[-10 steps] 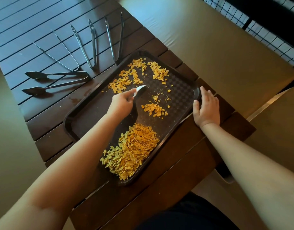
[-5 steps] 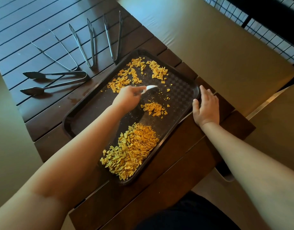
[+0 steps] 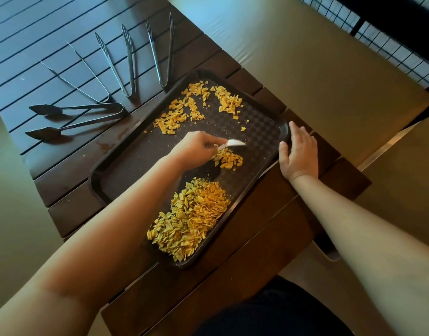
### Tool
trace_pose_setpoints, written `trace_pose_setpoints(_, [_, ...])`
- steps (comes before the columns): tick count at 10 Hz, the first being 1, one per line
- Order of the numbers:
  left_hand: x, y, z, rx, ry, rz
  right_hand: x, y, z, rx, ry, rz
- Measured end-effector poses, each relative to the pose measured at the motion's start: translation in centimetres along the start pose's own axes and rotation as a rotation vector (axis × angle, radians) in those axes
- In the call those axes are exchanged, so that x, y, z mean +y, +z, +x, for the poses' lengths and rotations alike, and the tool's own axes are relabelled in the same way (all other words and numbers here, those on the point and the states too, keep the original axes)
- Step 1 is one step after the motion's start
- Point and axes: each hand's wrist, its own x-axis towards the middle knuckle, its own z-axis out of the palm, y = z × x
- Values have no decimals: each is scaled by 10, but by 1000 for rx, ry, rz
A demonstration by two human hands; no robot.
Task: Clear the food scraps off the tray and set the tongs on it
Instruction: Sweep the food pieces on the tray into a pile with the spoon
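Her left hand [image 3: 196,147] pinched a white scraper [image 3: 229,144] over the scraps [image 3: 229,160]; her right hand [image 3: 298,154], fingers straight, pressed the tray [image 3: 264,127] rim.

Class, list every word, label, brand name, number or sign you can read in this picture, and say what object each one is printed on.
None can be read. The tray shows only a checkered texture, the tongs are bare metal, and the slatted table carries no printing. The white scraper held in the left hand is blurred and shows no marking.
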Motion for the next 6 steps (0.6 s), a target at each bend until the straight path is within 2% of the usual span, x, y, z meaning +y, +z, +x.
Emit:
trace_pose_setpoints(1, [4, 3, 8, 118, -24, -28, 0, 0, 0, 3, 0, 0])
trace_pose_setpoints(4, [1, -1, -9, -148, 0, 104, 0, 1, 0, 7, 0, 3])
trace_pose_setpoints(5, [-9, -6, -16, -71, -7, 43, 0, 0, 0, 8, 0, -4])
trace_pose_setpoints(6, [-19, -5, -15, 153, -71, -62, 0, 0, 0, 10, 0, -12])
